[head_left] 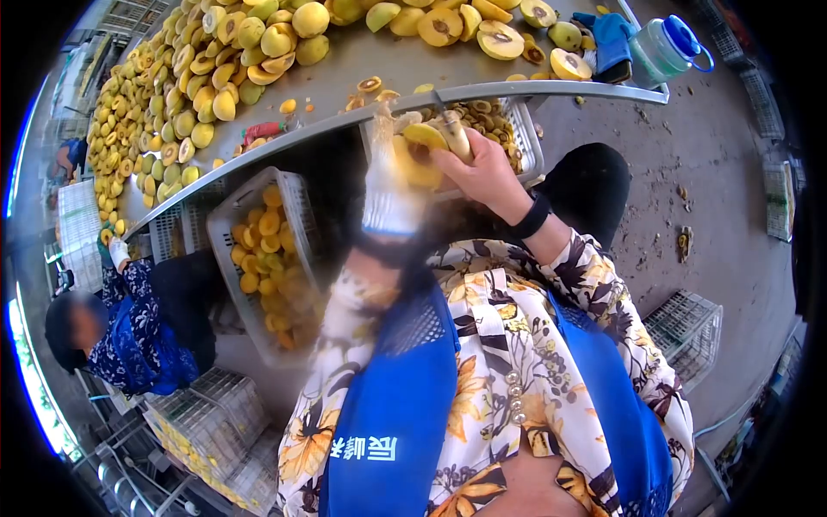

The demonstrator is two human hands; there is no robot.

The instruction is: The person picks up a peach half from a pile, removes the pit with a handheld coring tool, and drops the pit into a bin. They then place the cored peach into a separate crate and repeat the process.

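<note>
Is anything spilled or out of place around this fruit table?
Yes. Fruit scraps lie on the floor right of the table, away from all the other fruit. A few loose pieces sit apart from the piles, near the table's edge.

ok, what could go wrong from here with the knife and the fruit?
1. The right hand works a knife at the yellow fruit gripped by the gloved left hand. A slip could send the blade into those fingers.
2. The fruit is held off the table edge. A dropped piece might miss the crate of halves and land on the floor.
</note>
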